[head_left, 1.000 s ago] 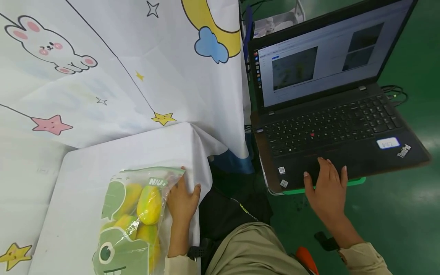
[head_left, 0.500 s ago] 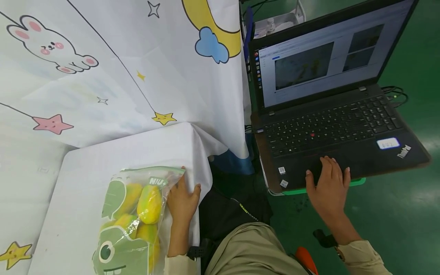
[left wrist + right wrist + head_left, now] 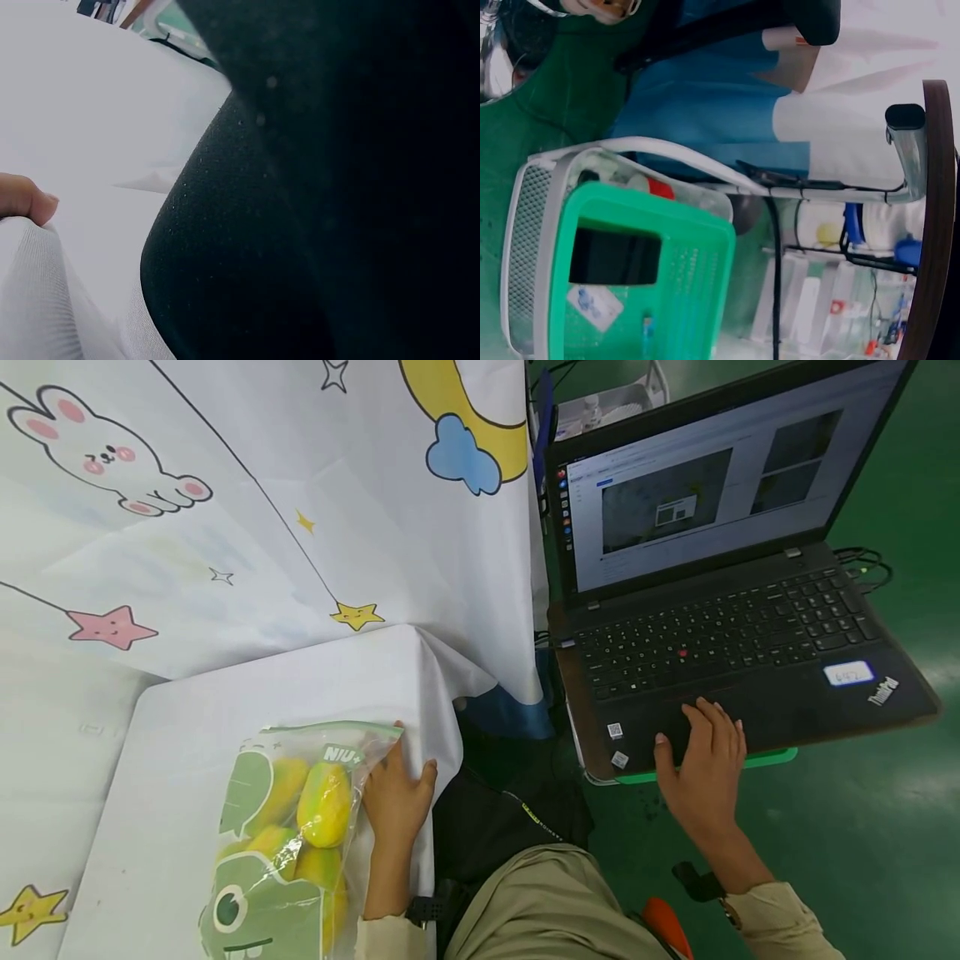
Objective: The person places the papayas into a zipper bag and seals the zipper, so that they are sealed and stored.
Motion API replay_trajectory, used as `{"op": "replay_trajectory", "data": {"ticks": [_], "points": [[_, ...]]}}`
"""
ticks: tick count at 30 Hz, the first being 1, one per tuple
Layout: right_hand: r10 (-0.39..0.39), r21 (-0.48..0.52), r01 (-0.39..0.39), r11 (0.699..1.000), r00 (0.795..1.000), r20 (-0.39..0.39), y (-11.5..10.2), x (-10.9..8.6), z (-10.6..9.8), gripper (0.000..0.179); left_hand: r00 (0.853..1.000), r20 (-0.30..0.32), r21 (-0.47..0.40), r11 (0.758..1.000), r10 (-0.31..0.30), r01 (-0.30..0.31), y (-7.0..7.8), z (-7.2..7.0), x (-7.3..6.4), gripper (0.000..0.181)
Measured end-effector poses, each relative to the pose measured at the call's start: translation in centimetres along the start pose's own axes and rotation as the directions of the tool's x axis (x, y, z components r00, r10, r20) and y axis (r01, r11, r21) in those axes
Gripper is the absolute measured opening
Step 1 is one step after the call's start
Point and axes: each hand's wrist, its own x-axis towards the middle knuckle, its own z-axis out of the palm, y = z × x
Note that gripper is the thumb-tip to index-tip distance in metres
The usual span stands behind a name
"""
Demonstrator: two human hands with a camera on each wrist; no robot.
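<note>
A clear zip bag (image 3: 258, 914) with a green cartoon print lies on the white-covered table (image 3: 180, 735), with several yellow-green mangoes (image 3: 325, 806) inside. My left hand (image 3: 396, 802) rests at the table's edge against the bag's right side, fingers partly behind its clear plastic. In the left wrist view only the left thumb (image 3: 34, 201) shows, over white cloth. My right hand (image 3: 705, 777) lies with relaxed fingers on the front of a black laptop (image 3: 780, 702), at its touchpad. The right wrist view does not show the hand.
White cartoon-printed cloth (image 3: 285, 568) hangs behind and left of the table. A dark gap separates table and laptop. In the right wrist view, a green basket (image 3: 645, 206) stands below the brown board (image 3: 937, 195). A dark surface (image 3: 262, 262) fills the left wrist view's right side.
My right hand has shifted slightly left on the touchpad. A small window has appeared over the picture on the laptop screen. The left hand and the bag stay put.
</note>
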Motion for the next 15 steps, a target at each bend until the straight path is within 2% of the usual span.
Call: {"op": "replay_trajectory", "data": {"ticks": [4, 7, 11, 15], "points": [[-0.007, -0.004, 0.007, 1.0, 1.0, -0.019, -0.1, 0.2, 0.1, 0.045, 1.0, -0.007, 0.006, 1.0, 0.006, -0.006, 0.1, -0.1, 0.0, 0.065], [0.022, -0.027, -0.022, 0.999, 1.0, -0.012, -0.1, 0.2, 0.1, 0.046, 1.0, -0.015, 0.004, 1.0, 0.011, -0.011, 0.1, -0.2, 0.0, 0.065], [0.069, -0.094, -0.064, 0.994, 0.997, 0.047, 0.0, -0.5, -0.2, 0.051, 1.0, -0.018, -0.002, 1.0, 0.005, -0.005, 0.2, -0.2, 0.0, 0.066], [0.059, -0.14, -0.045, 0.989, 0.993, 0.103, 0.5, -1.8, -0.9, 0.053, 1.0, -0.004, -0.006, 1.0, -0.014, 0.014, 0.2, 0.0, -0.1, 0.065]]}}
